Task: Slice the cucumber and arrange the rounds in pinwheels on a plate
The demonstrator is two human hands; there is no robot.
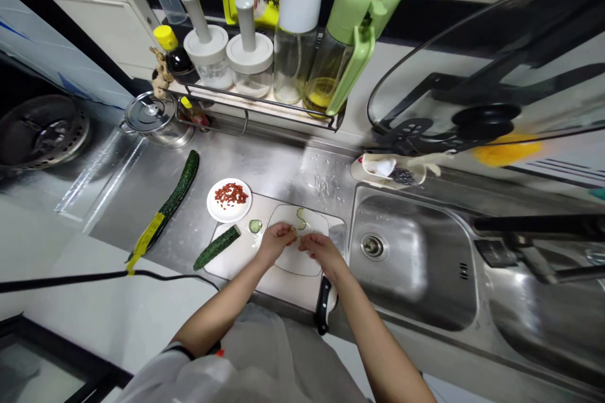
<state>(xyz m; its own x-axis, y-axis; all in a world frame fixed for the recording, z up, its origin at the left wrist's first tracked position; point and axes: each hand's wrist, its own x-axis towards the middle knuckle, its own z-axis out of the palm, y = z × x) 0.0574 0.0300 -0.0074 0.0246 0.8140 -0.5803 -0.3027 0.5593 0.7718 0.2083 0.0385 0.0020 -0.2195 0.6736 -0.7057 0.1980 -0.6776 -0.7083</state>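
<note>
- Left hand [278, 240] and right hand [319, 248] meet over the cutting board [276, 284], fingertips near each other but hands apart; likely paired for fine control of something small.
- Grip, both hands: fingertips look drawn in, but can't tell whether either is clamped on anything; too small to make out.
- Thin cucumber curl [301, 216] on the board, just beyond left fingertips; within easy reach.
- Cucumber slices [255, 226] on the board, left of the hands, probably put there to free the middle.
- Cut cucumber [217, 247] lies slanted across the board's left part, near end past the edge, cut end toward the slices; seems parked out of the way.
- Black-handled knife [323, 303] at the near right, handle over the edge; presumably laid down so both hands are free.
- White plate [210, 208] beyond the board's left corner, keeping red berries [230, 194] contained.
- Whole cucumber [182, 187], yellow tape [147, 238] on its near end, farther left on the steel surface [265, 154]; looks held in reserve.
</note>
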